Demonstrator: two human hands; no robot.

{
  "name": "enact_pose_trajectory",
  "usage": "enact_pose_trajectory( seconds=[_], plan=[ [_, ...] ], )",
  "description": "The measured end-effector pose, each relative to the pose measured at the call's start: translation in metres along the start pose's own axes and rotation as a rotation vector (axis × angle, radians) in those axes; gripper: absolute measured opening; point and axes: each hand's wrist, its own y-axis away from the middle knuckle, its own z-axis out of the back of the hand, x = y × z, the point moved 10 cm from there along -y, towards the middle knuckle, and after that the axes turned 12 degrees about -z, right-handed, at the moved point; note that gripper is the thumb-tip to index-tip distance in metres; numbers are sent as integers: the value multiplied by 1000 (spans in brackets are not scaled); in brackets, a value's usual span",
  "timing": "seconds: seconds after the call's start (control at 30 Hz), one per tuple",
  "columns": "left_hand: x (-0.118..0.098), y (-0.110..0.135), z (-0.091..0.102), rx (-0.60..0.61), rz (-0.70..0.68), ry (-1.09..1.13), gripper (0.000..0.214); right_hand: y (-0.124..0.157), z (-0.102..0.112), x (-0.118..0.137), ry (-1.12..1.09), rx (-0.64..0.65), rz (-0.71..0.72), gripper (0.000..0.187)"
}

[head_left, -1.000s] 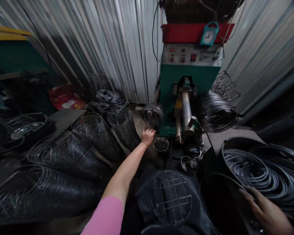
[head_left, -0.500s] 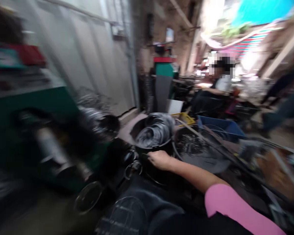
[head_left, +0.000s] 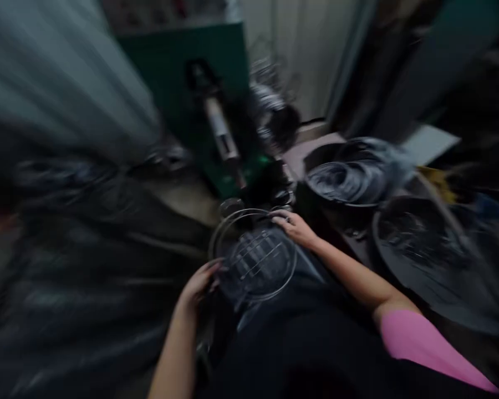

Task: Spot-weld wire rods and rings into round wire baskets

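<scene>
On my lap lies a round wire rack point(head_left: 260, 256) with several straight wires across it. A thin metal ring point(head_left: 213, 235) overlaps its upper left rim, and motion blur makes the two outlines hard to separate. My right hand point(head_left: 295, 227) pinches the ring at its far right edge. At the near left edge, my left hand point(head_left: 202, 281) has its fingers closed round the rim. Whether each hand grips the ring alone or the rack with it, I cannot tell.
Ahead stands a green machine point(head_left: 224, 44) with a pale cylinder point(head_left: 222, 127) jutting toward me. To the right are a tub of coiled wire point(head_left: 349, 180) and a wide basin point(head_left: 393, 282) holding small metal pieces. Dark sheeting point(head_left: 87, 293) covers the left side.
My view has swung left and down. My right hand has come from beside the wire tub to the ring over my lap. My left hand has come into view, holding the rim.
</scene>
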Motion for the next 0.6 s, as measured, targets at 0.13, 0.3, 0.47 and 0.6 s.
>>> enact_pose_trajectory(
  seconds=[0.13, 0.3, 0.47, 0.6],
  plan=[
    [44, 53, -29, -342, 320, 990, 41, -32, -55, -88, 69, 83, -156, 25],
    [27, 39, -51, -385, 268, 1192, 49, -17, -55, -142, -1, 41, -304, 31],
    [20, 27, -41, -366, 250, 1102, 40, 11, -46, -156, -137, -48, -365, 37],
    [19, 25, -36, -344, 242, 1049, 43, 19, -45, -168, -302, -59, -482, 41]
  ],
)
